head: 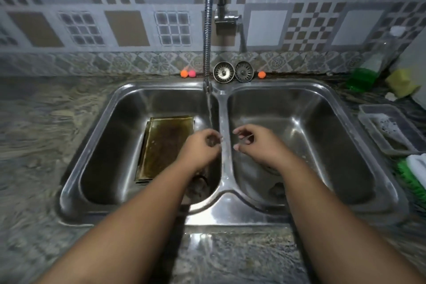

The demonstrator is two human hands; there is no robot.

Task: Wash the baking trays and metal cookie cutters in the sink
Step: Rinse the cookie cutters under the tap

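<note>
In the head view, stained rectangular metal baking trays [168, 145] lie stacked on the floor of the left basin of the stainless steel double sink [143, 90]. The left hand [202, 145] curls its fingers round a small round metal cookie cutter [211, 140] under the stream of tap water [210, 110], just beside the divider. The right hand [251, 145] hovers over the right basin with its fingers bent; whether they pinch anything cannot be told.

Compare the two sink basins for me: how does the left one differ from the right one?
The left basin holds stacked brownish baking trays; the right basin shows no tray. The water stream falls into the left basin, close beside the divider, not into the right basin. Both are shiny steel with rounded corners and look similar in size.
</note>
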